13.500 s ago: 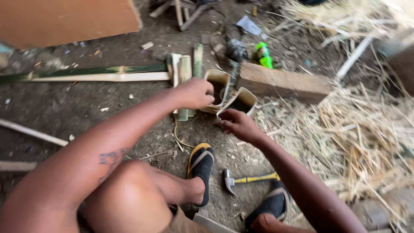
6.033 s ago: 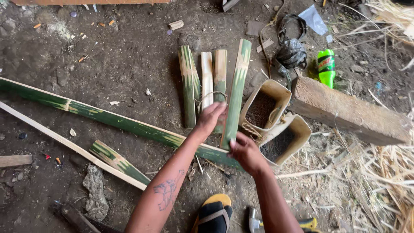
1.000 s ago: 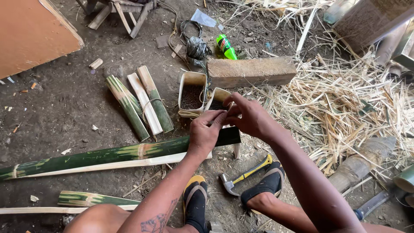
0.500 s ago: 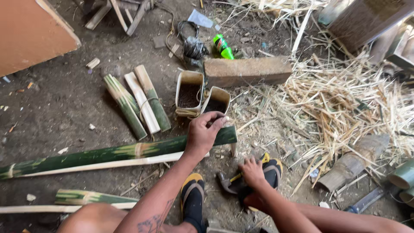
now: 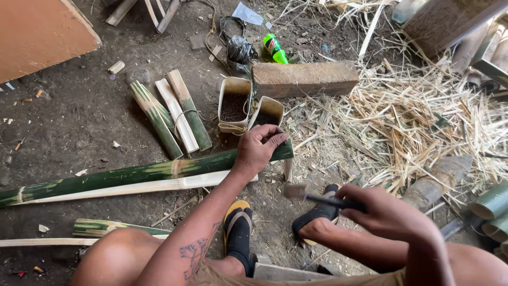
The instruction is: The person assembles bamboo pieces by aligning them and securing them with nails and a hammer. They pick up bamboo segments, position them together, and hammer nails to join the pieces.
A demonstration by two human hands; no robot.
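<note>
The left hand has its grip closed over the long green bamboo pole; the right hand clasps a hammer.

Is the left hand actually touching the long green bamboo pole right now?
Touching. In the head view the left hand lies on top of the long green bamboo pole near its right end, fingers curled over it, with no gap visible.

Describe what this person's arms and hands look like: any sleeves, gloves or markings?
Both arms are bare, with no sleeves in view. The left hand and right hand wear no gloves, and no rings or watch show. A dark tattoo marks the inside of the left forearm. The fingers are uncovered. Lower down, the feet wear black sandals with yellow soles.
</note>
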